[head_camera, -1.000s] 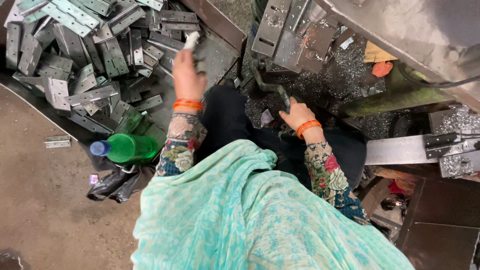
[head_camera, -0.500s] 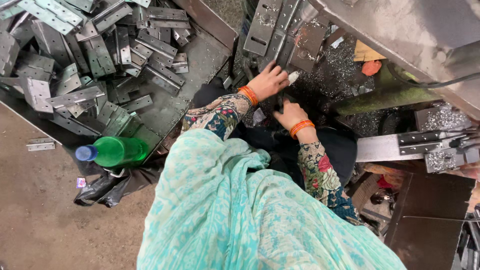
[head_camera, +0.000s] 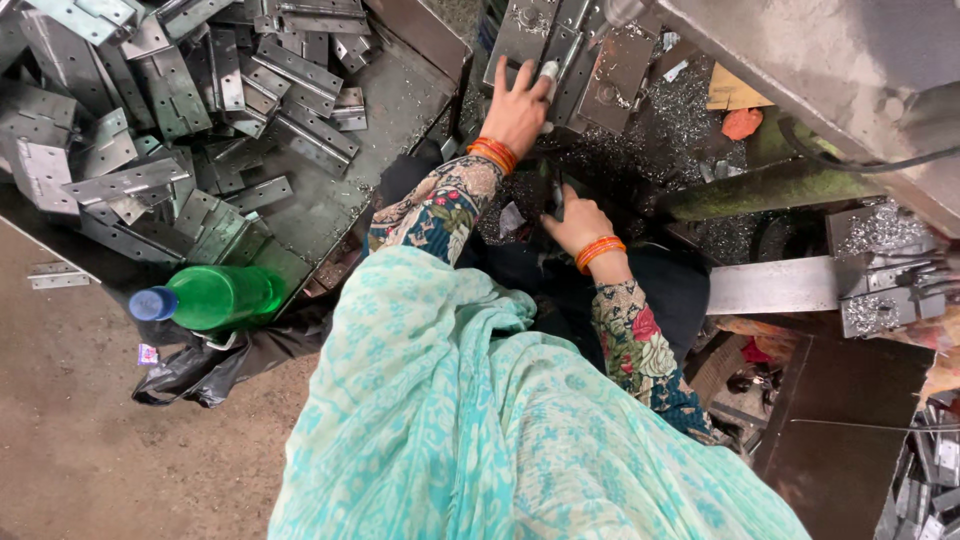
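Note:
My left hand (head_camera: 515, 108) reaches up to the grey metal plates (head_camera: 575, 50) stacked at the machine. Its fingers are spread, and a small pale metal piece (head_camera: 547, 72) is pinched at the thumb side, touching the plates. My right hand (head_camera: 577, 225) is lower, closed around a dark handle (head_camera: 555, 190) among metal shavings. Both wrists carry orange bangles, and the sleeves are floral.
A tray (head_camera: 400, 90) at the upper left holds a pile of several grey metal brackets (head_camera: 170, 110). A green bottle with a blue cap (head_camera: 215, 297) lies by a black bag (head_camera: 200, 365) on the floor. Shavings (head_camera: 690, 110) cover the machine base, and a metal bar (head_camera: 770, 285) juts out on the right.
My left hand left the bracket pile carrying a small piece and swung right and up to the plates at the machine. My right hand stayed on the handle.

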